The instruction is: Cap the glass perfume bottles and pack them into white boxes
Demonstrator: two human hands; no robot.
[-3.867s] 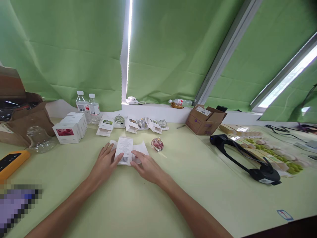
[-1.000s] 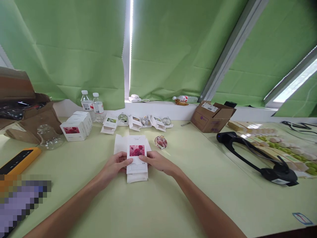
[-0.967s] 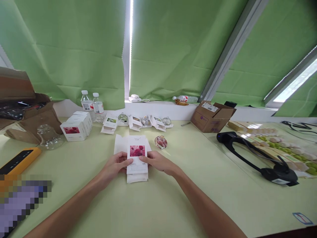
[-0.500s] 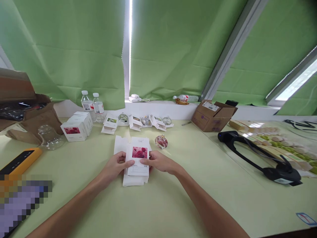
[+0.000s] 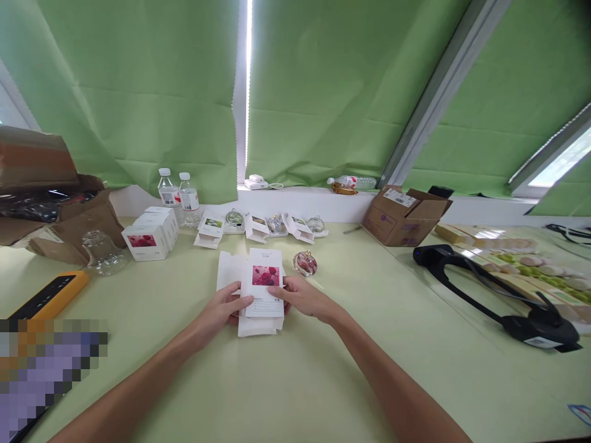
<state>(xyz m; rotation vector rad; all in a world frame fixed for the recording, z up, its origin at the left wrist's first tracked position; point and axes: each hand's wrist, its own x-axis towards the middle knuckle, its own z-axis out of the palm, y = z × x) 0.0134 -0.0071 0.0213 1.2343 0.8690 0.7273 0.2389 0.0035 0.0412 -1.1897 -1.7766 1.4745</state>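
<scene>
A flattened white carton [image 5: 264, 280] with a red rose picture on its face lies on the pale green table [image 5: 295, 381] in front of me. My left hand [image 5: 225, 309] grips its left edge, fingers curled, thumb on top. From the other side my right hand [image 5: 302, 297] pinches the right edge. A small round glass bottle [image 5: 305, 263] with pink contents stands just right of the carton, apart from my right hand.
White rose-print boxes [image 5: 150, 231] and two water bottles [image 5: 181, 195] stand back left, with a clear jar [image 5: 102, 252] and brown packaging [image 5: 55, 209]. Opened small cartons and glass bottles [image 5: 263, 226] line the back. A cardboard box [image 5: 402, 215] and a black headset [image 5: 496, 292] lie right.
The carton was flipped from its barcode side to its rose-picture side. Both hands went from pressing it flat to gripping its edges. In the last second it shifted only slightly.
</scene>
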